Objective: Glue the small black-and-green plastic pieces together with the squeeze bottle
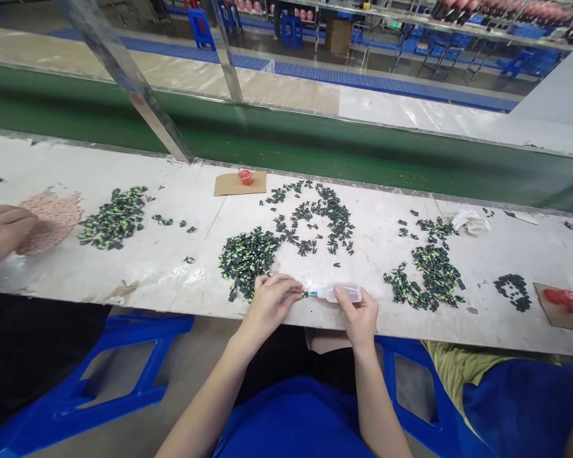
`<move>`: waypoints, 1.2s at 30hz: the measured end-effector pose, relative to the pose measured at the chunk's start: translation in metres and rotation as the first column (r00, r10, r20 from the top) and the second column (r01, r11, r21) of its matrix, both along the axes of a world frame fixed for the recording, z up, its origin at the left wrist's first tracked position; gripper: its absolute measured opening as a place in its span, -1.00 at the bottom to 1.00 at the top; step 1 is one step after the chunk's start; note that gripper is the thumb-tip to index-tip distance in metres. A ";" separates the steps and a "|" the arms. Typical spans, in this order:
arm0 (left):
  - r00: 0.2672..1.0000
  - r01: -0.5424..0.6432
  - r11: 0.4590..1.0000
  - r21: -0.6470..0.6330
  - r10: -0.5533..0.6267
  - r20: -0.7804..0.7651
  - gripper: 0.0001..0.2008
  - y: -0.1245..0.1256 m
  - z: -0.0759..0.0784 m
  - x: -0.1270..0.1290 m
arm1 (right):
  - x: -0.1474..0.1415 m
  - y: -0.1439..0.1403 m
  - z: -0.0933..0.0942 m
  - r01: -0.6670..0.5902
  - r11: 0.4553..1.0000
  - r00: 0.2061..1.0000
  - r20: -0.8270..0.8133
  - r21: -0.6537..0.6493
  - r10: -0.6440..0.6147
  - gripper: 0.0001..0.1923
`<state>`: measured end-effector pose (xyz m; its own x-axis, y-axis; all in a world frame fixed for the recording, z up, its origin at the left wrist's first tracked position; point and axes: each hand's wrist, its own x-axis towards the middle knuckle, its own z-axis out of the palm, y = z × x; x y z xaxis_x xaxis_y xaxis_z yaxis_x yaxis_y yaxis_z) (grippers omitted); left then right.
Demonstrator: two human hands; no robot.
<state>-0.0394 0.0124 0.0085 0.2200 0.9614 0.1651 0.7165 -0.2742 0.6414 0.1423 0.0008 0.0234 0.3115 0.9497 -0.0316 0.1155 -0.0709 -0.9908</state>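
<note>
My left hand (273, 300) pinches a small dark part (305, 294) between its fingertips, close to the table's front edge. In my right hand (361, 316) lies a translucent squeeze bottle (329, 292), tilted flat, its thin blue needle tip pointing left at the part and seeming to touch it. A heap of black-and-green small parts (248, 257) lies just beyond my left hand. Farther back, small black pieces (337, 216) are scattered in a loose ring. Whether liquid is leaving the tip is too small to tell.
More black-and-green parts (432, 273) lie to the right, and another pile (114, 216) to the left. A red cup (245, 177) sits on cardboard (224, 184) at the back. A co-worker's hand (4, 232) is by pink pieces (52, 219). A metal post (165, 127) rises behind the table.
</note>
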 end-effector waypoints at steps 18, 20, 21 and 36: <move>1.000 -0.024 0.999 -0.031 0.025 0.018 -0.92 0.000 0.002 0.002 | 0.000 0.003 0.002 -0.008 0.999 1.000 -0.001 -0.043 0.008 -0.71; 0.999 -0.024 0.999 -0.039 0.025 0.021 -0.93 0.001 0.002 0.002 | -0.001 0.003 0.001 -0.012 0.999 1.000 -0.010 -0.045 0.011 -0.71; 0.999 -0.024 0.999 -0.045 0.025 0.023 -0.93 0.001 0.003 0.002 | -0.001 0.003 0.001 -0.013 0.999 1.000 -0.015 -0.046 0.013 -0.71; 0.998 -0.030 0.997 -0.076 0.034 0.060 -0.91 0.001 0.001 0.002 | 0.000 0.004 -0.002 -0.012 0.999 1.000 -0.021 -0.049 0.011 -0.69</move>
